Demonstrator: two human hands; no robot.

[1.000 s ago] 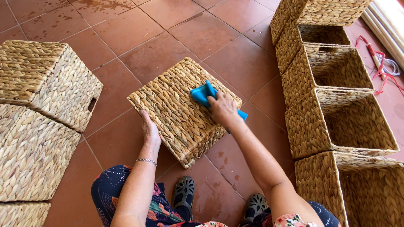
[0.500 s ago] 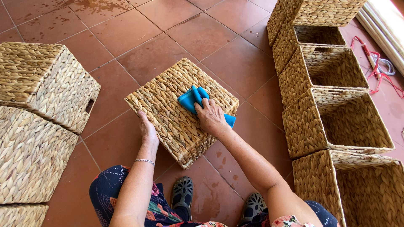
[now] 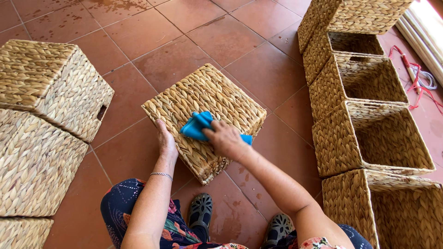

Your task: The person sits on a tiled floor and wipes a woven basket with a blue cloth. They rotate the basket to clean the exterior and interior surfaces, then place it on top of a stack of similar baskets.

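The fingers (image 3: pixel 213 133) of the right hand (image 3: pixel 226 139) are curled down over a blue cloth (image 3: pixel 198 126), pressed flat on the upturned basket (image 3: pixel 205 117) — held that way so the weave can be rubbed. The left hand (image 3: pixel 165 140) is laid open against the basket's near-left edge, fingers flat, apparently to steady it. Left of the basket more upturned baskets (image 3: pixel 50 87) are stacked on the tiled floor (image 3: pixel 184 18); to its right a row of open ones (image 3: pixel 369 110) is lined up.

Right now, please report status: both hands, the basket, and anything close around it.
Left hand flat on side of upturned woven basket. Right hand presses blue cloth on its top. Other baskets stand apart on both sides.
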